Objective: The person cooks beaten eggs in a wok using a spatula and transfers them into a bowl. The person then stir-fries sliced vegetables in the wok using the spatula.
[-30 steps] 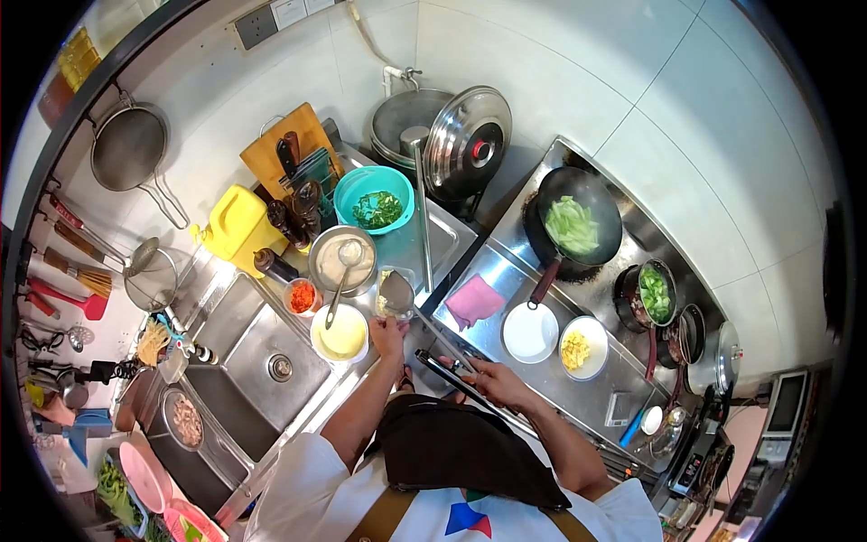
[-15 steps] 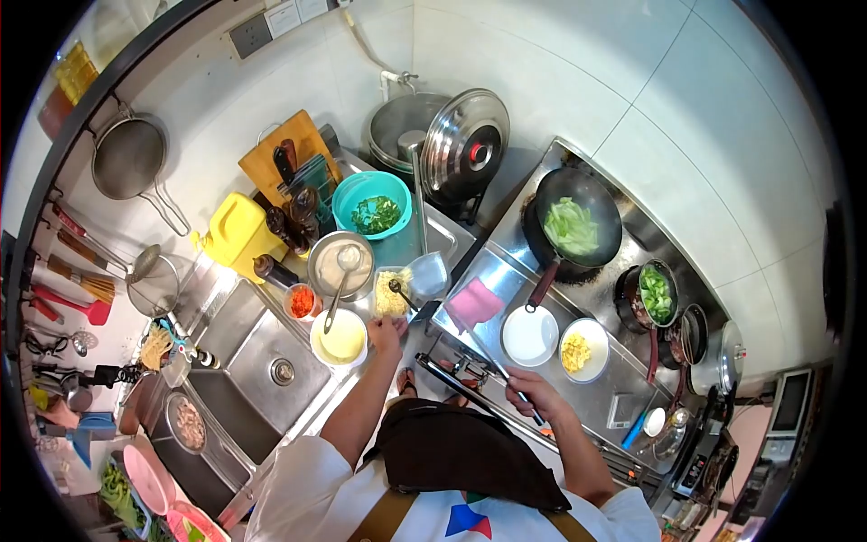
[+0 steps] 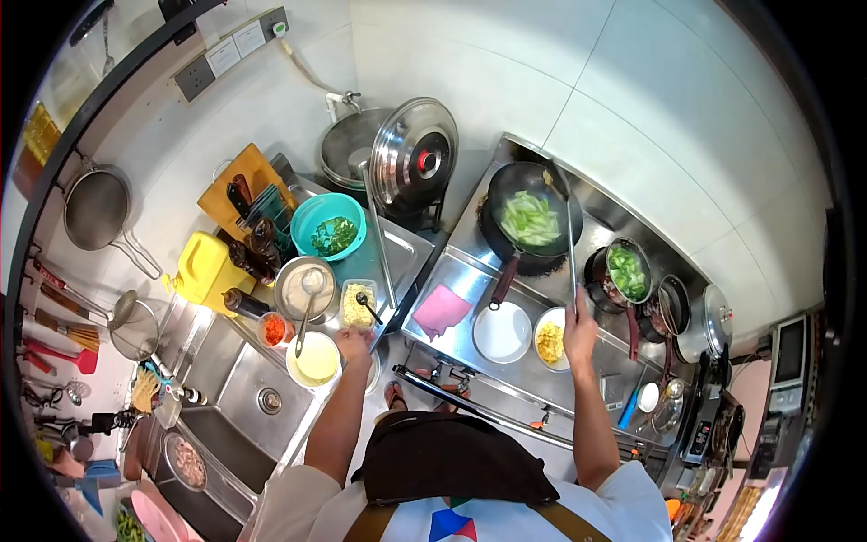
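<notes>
My right hand (image 3: 579, 331) is closed round the handle of a long metal spatula (image 3: 572, 244). The spatula's head reaches the far right rim of a black wok (image 3: 508, 237), which holds pale green vegetable slices (image 3: 531, 219). My left hand (image 3: 354, 342) has its fingers curled beside a white bowl of yellow liquid (image 3: 316, 359). It is just below a clear tub of chopped pale garlic (image 3: 358, 307) with a black spoon (image 3: 365, 302) in it; the fingertips are partly hidden, and I cannot make out what they grip.
A white plate (image 3: 502, 333), a pink cloth (image 3: 442, 311) and a bowl of yellow pieces (image 3: 550, 343) lie before the wok. Smaller pans (image 3: 628, 271) stand to its right. The sink (image 3: 262, 388) is at left. A large lid (image 3: 415, 163) leans on a pot.
My right hand has moved forward and right, swinging the spatula from over the counter to the wok's far rim. My left hand stays by the garlic tub. The view has shifted slightly.
</notes>
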### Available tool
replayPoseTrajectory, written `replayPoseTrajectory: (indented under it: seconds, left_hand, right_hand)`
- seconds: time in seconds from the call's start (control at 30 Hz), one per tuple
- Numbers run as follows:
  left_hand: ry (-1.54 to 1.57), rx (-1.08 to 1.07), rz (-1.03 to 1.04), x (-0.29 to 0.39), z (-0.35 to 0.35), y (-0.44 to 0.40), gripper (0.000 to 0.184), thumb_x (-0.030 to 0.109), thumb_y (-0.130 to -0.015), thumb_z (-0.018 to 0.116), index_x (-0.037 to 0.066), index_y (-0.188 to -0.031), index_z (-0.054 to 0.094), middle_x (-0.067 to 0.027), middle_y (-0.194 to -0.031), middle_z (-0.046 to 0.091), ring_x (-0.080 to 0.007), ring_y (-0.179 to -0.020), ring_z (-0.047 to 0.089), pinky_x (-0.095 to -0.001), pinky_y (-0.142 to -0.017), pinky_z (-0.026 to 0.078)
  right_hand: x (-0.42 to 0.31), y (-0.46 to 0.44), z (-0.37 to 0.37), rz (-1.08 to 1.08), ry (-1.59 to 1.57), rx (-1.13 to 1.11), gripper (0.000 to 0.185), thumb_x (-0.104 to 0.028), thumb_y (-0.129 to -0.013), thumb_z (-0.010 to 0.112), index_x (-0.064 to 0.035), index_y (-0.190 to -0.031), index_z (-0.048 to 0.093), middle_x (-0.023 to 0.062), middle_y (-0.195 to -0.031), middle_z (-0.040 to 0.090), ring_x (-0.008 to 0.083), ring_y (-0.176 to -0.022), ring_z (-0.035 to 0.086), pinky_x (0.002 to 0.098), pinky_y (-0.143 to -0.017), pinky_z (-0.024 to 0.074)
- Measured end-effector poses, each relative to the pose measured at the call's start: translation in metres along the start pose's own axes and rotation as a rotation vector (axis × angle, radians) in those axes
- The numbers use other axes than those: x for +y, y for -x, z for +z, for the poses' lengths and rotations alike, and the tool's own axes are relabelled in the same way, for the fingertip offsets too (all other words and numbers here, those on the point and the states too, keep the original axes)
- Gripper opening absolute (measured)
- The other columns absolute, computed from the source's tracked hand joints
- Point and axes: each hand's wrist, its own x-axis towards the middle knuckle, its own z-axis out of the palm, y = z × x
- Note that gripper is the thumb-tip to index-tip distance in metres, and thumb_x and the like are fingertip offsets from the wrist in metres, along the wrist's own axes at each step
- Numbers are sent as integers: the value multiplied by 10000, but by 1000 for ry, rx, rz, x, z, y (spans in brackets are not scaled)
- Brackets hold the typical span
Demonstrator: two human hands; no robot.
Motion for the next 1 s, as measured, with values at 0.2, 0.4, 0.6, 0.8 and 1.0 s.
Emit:
replayPoseTrajectory:
  seconds: [0.2,0.4,0.6,0.8,1.0]
  left_hand:
    - [-25,-4,-76,3,-13,-3,191,118,-963,505,18,-1117,450,-151,-818,616,-244,-670,649,-341,-596,581]
    - [-267,-425,-292,4,-80,61,223,242,-916,603,50,-1019,555,-113,-876,638,-239,-756,658,-380,-700,566]
    - [-262,94,-157,16,-180,85,303,312,-941,574,23,-1032,571,-110,-852,621,-222,-732,665,-334,-566,563]
    - [-203,202,167,38,-190,34,292,167,-959,549,33,-1187,425,-144,-1057,548,-199,-779,624,-339,-604,575]
    - [-279,195,347,51,-165,61,278,-24,-867,576,38,-1087,417,-110,-935,542,-193,-763,620,-319,-584,584]
  right_hand:
    - [28,-13,22,-7,223,96,489,-138,-905,585,-147,-1390,523,219,-742,659,380,-653,641,443,-591,473]
    - [-41,6,-13,414,-611,-558,482,-133,-965,496,-61,-1440,450,-19,-570,453,68,-380,387,236,-337,289]
    - [-85,56,-3,343,-497,-1188,467,-159,-973,540,-101,-1432,477,-17,-637,495,60,-448,423,227,-398,346]
    - [-137,107,49,-387,-319,-1217,473,-188,-949,572,-128,-1411,485,145,-762,639,280,-625,626,402,-571,488]
    - [-199,123,70,-509,111,-1270,535,-192,-944,545,-181,-1459,402,276,-1016,650,455,-894,630,494,-769,509]
